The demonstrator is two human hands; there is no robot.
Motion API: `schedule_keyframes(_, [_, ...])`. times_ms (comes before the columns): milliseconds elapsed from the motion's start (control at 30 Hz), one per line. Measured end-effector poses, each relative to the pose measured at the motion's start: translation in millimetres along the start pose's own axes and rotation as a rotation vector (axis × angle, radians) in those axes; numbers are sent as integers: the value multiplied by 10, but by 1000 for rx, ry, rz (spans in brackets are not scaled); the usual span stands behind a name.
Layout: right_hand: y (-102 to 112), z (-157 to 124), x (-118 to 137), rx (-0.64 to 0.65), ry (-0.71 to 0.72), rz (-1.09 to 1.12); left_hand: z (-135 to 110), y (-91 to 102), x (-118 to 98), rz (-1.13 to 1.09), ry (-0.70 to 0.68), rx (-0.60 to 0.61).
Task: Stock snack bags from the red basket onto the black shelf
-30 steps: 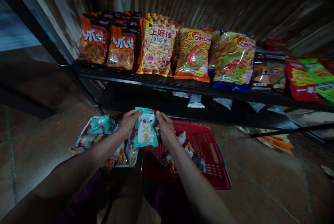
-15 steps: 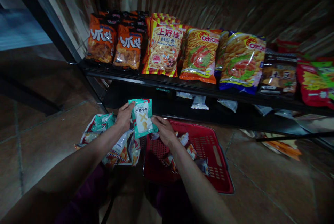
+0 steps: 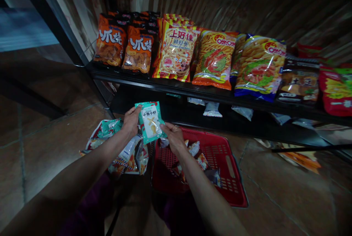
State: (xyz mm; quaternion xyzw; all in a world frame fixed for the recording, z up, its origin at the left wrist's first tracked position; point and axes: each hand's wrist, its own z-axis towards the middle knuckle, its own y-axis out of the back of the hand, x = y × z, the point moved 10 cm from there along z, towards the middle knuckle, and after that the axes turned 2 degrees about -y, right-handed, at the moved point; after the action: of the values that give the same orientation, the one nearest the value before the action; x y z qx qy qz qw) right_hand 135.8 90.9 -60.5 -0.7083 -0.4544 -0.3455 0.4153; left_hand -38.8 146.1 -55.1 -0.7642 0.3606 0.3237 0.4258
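A small teal and white snack packet (image 3: 150, 121) is held up between both my hands, in front of the dark lower shelf. My left hand (image 3: 131, 120) pinches its left edge near the top. Its lower right edge is gripped by my right hand (image 3: 172, 136). Just below them a red plastic basket (image 3: 225, 177) stands on the floor with several small snack packets inside. To the basket's left lies a pile of snack packets (image 3: 118, 148) on the floor, some of them teal.
A black shelf (image 3: 192, 91) carries a row of big snack bags: orange ones (image 3: 110, 43) at left, a yellow prawn cracker bag (image 3: 176, 52), then more to the right. A few small packets (image 3: 212, 108) sit on the lower shelf. Brown tiled floor lies around.
The teal packet has risen a little and tilted to the left. My right hand slid from its upper right edge down to its lower right edge. The view shifted slightly.
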Motion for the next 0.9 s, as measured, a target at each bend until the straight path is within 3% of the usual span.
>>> schedule_keyframes(133, [10,-4,-2,-30,-11,16,30,37,37,15,53,-13])
schedule_keyframes(300, [105,13,-54,-113,-66,69,-19,-23,135,61,171,86])
schedule_keyframes(533, [164,49,9,-172,1,102,-201,-95,338,235,326,214])
schedule_keyframes(667, [187,60,7,-191,5,121,-236,-186,369,248,319,315])
schedule_keyframes(900, [180,61,11,-173,-10,145,-292,-275,317,164,274,368])
